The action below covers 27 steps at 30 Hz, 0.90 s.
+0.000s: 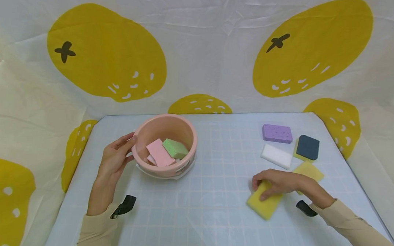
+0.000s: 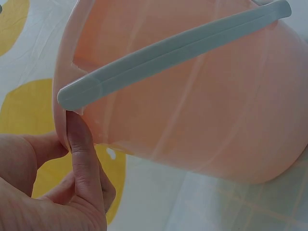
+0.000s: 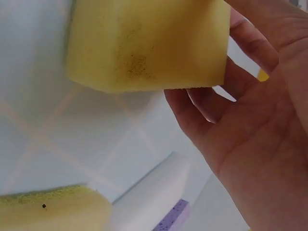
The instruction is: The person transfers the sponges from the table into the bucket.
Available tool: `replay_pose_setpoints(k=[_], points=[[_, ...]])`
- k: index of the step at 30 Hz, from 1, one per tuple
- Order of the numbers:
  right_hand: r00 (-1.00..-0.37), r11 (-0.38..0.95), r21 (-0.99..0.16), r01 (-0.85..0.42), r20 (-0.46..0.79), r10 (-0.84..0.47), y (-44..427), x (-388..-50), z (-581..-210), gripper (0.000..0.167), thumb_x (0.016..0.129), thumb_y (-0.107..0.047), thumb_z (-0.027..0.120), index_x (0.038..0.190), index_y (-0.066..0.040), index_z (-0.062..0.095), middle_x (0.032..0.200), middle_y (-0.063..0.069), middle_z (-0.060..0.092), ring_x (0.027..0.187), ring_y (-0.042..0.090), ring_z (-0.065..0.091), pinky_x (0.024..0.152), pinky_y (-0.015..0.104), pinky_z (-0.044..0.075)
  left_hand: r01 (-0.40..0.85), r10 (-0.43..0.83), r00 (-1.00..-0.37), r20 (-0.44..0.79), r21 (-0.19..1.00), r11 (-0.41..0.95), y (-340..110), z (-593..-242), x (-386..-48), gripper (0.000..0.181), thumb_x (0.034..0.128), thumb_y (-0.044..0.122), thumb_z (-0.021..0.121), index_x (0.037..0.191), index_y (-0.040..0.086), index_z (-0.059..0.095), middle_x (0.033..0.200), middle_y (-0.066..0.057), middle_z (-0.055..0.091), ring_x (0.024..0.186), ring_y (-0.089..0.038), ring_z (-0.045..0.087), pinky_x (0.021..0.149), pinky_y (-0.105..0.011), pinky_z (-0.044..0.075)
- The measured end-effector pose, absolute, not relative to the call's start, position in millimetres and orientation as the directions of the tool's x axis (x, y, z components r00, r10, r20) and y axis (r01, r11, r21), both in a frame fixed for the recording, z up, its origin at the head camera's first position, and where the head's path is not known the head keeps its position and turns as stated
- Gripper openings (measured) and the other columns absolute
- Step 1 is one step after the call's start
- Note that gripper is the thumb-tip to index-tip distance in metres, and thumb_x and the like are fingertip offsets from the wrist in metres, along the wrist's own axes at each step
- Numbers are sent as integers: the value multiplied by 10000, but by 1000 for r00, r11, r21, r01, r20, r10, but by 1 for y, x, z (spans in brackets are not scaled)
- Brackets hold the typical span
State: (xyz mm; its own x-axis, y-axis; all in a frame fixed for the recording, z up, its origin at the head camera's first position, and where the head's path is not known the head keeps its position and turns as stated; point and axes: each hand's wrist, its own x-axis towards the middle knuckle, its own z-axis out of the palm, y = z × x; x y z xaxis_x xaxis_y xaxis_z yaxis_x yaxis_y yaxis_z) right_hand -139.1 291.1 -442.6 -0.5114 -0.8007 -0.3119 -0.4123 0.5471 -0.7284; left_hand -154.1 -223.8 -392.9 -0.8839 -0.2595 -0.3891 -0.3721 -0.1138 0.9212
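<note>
A pink bucket (image 1: pixel 137 149) with a pale handle (image 2: pixel 183 50) stands on the left half of the table. Inside it lie a pink sponge (image 1: pixel 161 152), a green sponge (image 1: pixel 175 148) and something whitish, mostly hidden beneath them. My left hand (image 1: pixel 113 159) pinches the bucket's rim on its left side, thumb and fingers on either side of the edge, as the left wrist view shows. On the right, my right hand (image 1: pixel 280 183) grips a yellow sponge (image 1: pixel 262 206) between thumb and fingers. In the right wrist view the yellow sponge (image 3: pixel 144 48) has a dark smudge.
Beyond my right hand lie a purple sponge (image 1: pixel 277 134), a white sponge (image 1: pixel 276 156), a dark-topped yellow sponge (image 1: pixel 307 147) and another yellow sponge (image 1: pixel 308 171), partly under the right wrist. A fruit-print sheet (image 1: pixel 206 64) rises behind the table (image 1: pixel 186 218).
</note>
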Motion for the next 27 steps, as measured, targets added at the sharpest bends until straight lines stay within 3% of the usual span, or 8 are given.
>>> replay_pose_setpoints(k=[9, 13, 20, 27], points=[[-523, 538, -764, -357, -313, -793, 293, -143, -434, 276, 900, -290, 814, 1100, -142, 695, 1050, -50, 678, 981, 124, 607, 894, 263, 516, -365, -254, -888, -383, 924, -116, -224, -393, -154, 638, 905, 398, 783, 1462, 154, 587, 1326, 7, 605, 1039, -134, 600, 773, -209, 586], [-526, 536, -753, -383, -299, -796, 295, -144, -431, 307, 935, -305, 778, 1182, -137, 708, 1123, -55, 679, 1023, 87, 606, 930, 262, 514, -377, -256, -882, -395, 919, -118, -224, -392, -153, 632, 908, 403, 779, 1462, 167, 587, 1336, 11, 599, 1062, -140, 594, 781, -207, 585], [-508, 453, -773, -444, -199, -838, 291, -146, -428, 263, 971, -260, 743, 1193, -132, 682, 1131, -10, 679, 1007, 148, 607, 903, 265, 507, -368, -261, -884, -388, 921, -126, -224, -393, -153, 629, 900, 401, 788, 1449, 159, 600, 1314, 10, 609, 1063, -150, 601, 781, -209, 586], [-571, 444, -789, -424, -148, -808, 286, -150, -426, 270, 952, -242, 768, 1185, -154, 664, 1112, -29, 679, 1005, 173, 603, 888, 291, 501, -372, -270, -880, -391, 920, -121, -224, -395, -154, 634, 890, 413, 794, 1443, 168, 607, 1305, 19, 615, 1067, -149, 603, 790, -208, 586]])
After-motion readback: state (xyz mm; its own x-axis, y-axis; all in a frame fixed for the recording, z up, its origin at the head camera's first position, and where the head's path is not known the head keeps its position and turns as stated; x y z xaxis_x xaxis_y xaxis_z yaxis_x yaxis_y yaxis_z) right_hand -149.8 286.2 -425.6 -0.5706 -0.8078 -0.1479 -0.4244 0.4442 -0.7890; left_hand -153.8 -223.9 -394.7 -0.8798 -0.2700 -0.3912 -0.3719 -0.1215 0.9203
